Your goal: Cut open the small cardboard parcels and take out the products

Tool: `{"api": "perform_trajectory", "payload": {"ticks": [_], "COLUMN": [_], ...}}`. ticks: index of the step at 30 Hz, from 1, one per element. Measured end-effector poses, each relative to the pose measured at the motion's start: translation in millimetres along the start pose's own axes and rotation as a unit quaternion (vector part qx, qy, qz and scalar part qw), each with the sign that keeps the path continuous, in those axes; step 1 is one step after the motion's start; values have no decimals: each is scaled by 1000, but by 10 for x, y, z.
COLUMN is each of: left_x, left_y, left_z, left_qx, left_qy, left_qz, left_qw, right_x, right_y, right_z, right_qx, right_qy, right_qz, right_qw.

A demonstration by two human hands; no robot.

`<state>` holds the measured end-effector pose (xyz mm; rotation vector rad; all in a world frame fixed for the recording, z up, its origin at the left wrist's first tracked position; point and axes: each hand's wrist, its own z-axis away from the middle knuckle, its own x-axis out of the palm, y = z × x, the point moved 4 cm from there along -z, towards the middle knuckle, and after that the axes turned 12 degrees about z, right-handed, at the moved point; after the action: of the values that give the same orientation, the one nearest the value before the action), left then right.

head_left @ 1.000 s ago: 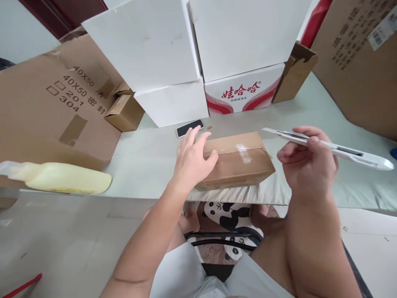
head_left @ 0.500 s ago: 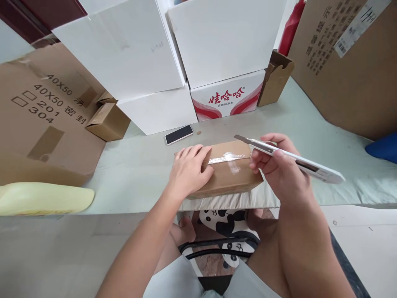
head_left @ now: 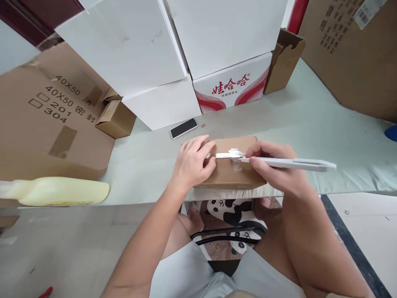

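Note:
A small brown cardboard box (head_left: 231, 176) lies near the front edge of the table, with shiny clear tape (head_left: 228, 155) along its top seam. My left hand (head_left: 194, 161) rests on the left part of the box, fingers spread and thumb apart. In my right hand (head_left: 274, 165) is a white utility knife (head_left: 297, 163), its handle pointing right. The knife's tip is at the taped seam, near the box's right end. My fingers hide part of the blade, and I cannot tell how deep it sits.
Behind the box lie a phone (head_left: 183, 128) and a small brown scrap (head_left: 203, 125). White cartons (head_left: 229, 85) stand stacked at the back. Large cardboard boxes flank the table (head_left: 310, 128), and a pale yellow bottle (head_left: 65, 191) lies at the left front edge.
My right hand has lowered the utility knife from above the box to its taped seam, turning the blade down. My left hand stays on the box; the camera view has shifted slightly.

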<state>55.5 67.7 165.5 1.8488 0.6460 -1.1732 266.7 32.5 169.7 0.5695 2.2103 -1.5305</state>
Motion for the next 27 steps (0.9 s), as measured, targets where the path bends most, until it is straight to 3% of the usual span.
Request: {"api": "perform_trajectory", "payload": {"ticks": [9,15,27], "left_x": [-3,-11,-20], "left_y": [-29,-63,-63], "left_z": [-42,-109,-56], "left_qx": [-38,-29,-31], "left_qy": [-16,-12,18], "left_qz": [7,-6,9], "left_qw": [999,999,999], "right_x": [68,103,-11], "right_y": [74,160,313], "right_z": [20,-68,-46], "right_qx": [24,58,69], "right_qy": [0,-12,119], "right_qz": [62,19,-77], "right_qw": [998,998,988]}}
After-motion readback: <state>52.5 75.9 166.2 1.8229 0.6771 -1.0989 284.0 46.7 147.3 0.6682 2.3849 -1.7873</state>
